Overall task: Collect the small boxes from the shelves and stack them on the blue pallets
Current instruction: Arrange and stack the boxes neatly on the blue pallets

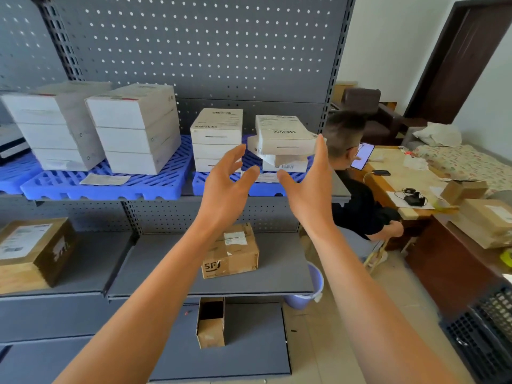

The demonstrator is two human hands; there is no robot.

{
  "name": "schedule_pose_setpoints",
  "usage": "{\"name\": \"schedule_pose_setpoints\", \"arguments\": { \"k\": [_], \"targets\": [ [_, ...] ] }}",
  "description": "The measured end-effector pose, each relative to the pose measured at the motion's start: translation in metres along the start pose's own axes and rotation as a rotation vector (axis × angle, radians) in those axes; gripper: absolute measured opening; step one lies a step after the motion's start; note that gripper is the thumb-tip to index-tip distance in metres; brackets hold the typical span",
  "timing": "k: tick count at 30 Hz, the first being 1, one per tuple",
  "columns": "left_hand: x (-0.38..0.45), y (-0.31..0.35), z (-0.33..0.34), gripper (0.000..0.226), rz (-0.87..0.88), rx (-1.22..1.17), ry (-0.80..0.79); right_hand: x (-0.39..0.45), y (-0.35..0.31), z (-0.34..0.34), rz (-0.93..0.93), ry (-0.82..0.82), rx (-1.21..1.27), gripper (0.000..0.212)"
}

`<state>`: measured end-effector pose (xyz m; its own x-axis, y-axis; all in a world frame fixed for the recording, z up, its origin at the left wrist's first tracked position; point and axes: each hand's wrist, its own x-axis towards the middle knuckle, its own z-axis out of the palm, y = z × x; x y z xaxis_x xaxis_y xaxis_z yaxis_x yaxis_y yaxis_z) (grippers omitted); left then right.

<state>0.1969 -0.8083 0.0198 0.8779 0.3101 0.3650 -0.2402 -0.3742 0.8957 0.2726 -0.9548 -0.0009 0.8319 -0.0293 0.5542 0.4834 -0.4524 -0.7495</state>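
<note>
1. Both hands are released and hold nothing: the left hand (227, 176) has spread, slightly bent fingers, and the right hand (310, 178) is held flat and upright. They flank the front of the rightmost stack of small white boxes (279, 145), which sits on a blue pallet (249, 187) on the upper shelf.
2. The top box (282, 134) is tilted and twisted against those beneath (it seems to overhang on the right, though the hand hides that edge). A nudge from either hand could tip it off the pallet, or into the neighbouring stack (216, 139).
3. The boxes are smooth, flat cartons with printed labels, likely slippery against each other. The pallet is ribbed plastic lattice, so a corner might catch in its grooves.
</note>
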Motion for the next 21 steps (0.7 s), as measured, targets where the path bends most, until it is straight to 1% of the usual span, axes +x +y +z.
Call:
{"name": "schedule_pose_setpoints", "arguments": {
  "k": [10, 16, 21],
  "targets": [
    [0.034, -0.005, 0.026, 0.053, 0.008, -0.023, 0.028, 0.027, 0.007, 0.023, -0.057, 0.069, -0.035, 0.121],
    [0.045, -0.014, 0.030, 0.056, 0.036, -0.045, -0.033, 0.035, 0.013, 0.033, -0.040, 0.058, -0.028, 0.117],
    [0.054, -0.019, 0.033, 0.059, 0.075, -0.011, -0.047, 0.039, 0.024, 0.027, -0.018, 0.017, 0.045, 0.116]
  ]
}}
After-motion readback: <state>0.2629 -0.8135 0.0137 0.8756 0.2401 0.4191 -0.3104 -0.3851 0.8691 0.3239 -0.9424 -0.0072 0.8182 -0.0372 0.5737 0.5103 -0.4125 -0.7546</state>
